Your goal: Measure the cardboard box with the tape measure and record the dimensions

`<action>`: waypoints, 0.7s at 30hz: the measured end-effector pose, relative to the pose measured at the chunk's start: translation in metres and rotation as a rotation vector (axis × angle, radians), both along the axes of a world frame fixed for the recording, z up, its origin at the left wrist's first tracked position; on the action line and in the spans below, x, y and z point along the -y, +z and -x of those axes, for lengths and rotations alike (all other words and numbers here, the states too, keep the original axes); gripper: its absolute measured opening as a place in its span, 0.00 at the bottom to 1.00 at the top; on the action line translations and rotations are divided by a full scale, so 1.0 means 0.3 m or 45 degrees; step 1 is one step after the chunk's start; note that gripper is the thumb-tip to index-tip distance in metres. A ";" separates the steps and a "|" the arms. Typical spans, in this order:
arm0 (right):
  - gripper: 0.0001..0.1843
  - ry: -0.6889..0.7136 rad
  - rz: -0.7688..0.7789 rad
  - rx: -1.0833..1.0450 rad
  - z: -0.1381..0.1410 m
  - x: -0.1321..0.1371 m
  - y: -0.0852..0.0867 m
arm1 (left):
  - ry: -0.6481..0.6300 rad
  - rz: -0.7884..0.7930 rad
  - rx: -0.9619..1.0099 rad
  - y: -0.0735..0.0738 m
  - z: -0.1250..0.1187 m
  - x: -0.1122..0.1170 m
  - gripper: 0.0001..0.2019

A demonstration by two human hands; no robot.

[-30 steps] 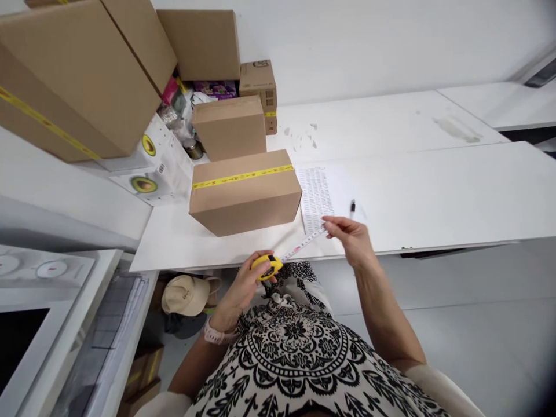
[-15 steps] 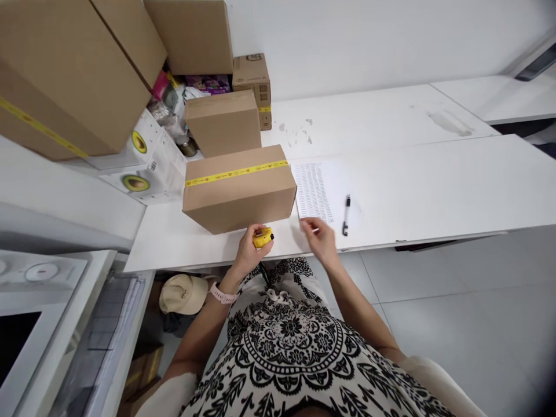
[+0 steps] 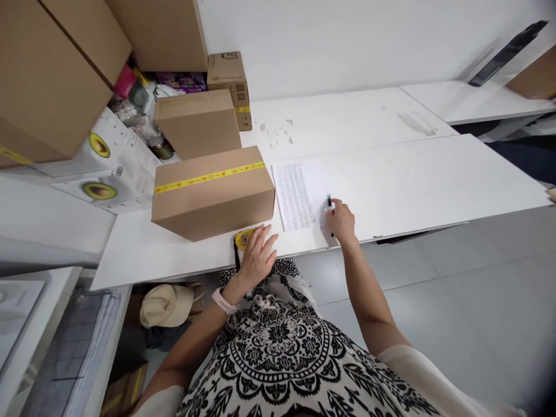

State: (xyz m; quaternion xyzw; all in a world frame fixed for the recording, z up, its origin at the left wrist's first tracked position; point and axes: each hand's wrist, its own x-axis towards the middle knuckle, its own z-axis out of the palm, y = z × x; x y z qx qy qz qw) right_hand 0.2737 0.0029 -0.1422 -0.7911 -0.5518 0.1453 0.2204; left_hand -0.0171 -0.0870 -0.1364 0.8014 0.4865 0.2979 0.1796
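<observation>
A yellow tape measure point(image 3: 243, 238) lies on the white table point(image 3: 412, 179) near its front edge, just in front of a brown cardboard box with a yellow tape strip point(image 3: 212, 191). My left hand point(image 3: 259, 255) rests beside and partly over the tape measure with its fingers spread. My right hand point(image 3: 341, 220) is curled over a black pen point(image 3: 329, 202) that lies on a printed sheet of paper point(image 3: 295, 194); only the pen's top end shows.
More cardboard boxes point(image 3: 197, 121) and white avocado-printed boxes point(image 3: 102, 168) crowd the left and back left. A second white desk point(image 3: 473, 98) stands at the back right. A beige cap point(image 3: 165, 304) lies below the table edge.
The tape has retracted and the tape measure now lies on the table; my left hand has opened over it. My right hand let go of the tape end and moved right onto the pen.
</observation>
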 end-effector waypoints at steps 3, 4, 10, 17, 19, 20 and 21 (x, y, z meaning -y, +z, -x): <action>0.26 0.051 -0.077 -0.474 -0.047 0.003 -0.013 | 0.072 0.398 0.396 0.009 -0.120 -0.001 0.24; 0.26 0.064 -0.108 -0.654 -0.061 0.008 -0.018 | 0.145 0.557 0.569 0.012 -0.154 -0.012 0.26; 0.26 0.124 -0.206 -1.213 -0.104 0.047 -0.040 | 0.404 0.989 1.051 0.035 -0.260 -0.155 0.21; 0.26 0.287 -0.356 -1.380 -0.136 0.082 -0.062 | 0.399 0.368 0.404 -0.002 -0.303 -0.164 0.29; 0.26 0.256 -0.427 -1.279 -0.127 0.088 -0.073 | 0.182 0.091 0.038 -0.023 -0.308 -0.139 0.28; 0.25 0.225 -0.460 -1.226 -0.117 0.089 -0.077 | 0.028 0.024 -0.086 -0.032 -0.311 -0.130 0.28; 0.23 0.185 -0.491 -1.176 -0.103 0.089 -0.079 | -0.120 -0.009 -0.182 -0.039 -0.314 -0.124 0.28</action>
